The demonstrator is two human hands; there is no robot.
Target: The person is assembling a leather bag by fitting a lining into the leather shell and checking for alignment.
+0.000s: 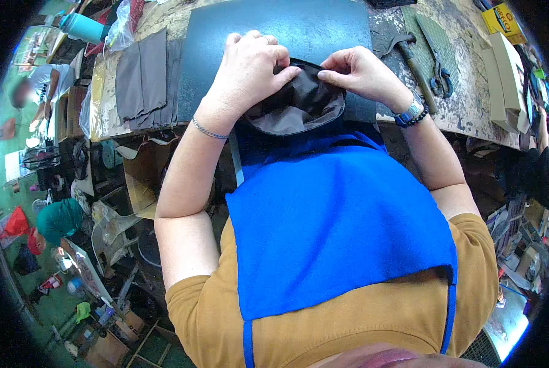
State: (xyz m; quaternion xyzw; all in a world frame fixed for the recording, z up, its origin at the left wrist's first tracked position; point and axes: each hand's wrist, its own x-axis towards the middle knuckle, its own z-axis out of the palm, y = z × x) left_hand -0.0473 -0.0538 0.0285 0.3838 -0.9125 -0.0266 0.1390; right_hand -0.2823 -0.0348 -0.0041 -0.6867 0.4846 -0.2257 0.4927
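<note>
A black bag-like pouch (296, 119) with a thin grey-brown lining gapes open at the front edge of the workbench, close to my blue apron. My left hand (250, 70) pinches the left part of its far rim between thumb and fingers. Opposite it, my right hand (366, 76) grips the same rim farther right, thumb and forefinger pressed together. The lining between my hands is crumpled. The pouch's outer underside is hidden.
Under my hands lies a dark board (274, 24). Folded dark cloth pieces (142, 76) lie to the left, near a turquoise bottle (84, 27). A hammer (418, 70), pincers (439, 73) and a pale box (504, 83) are on the right. Other people work at far left.
</note>
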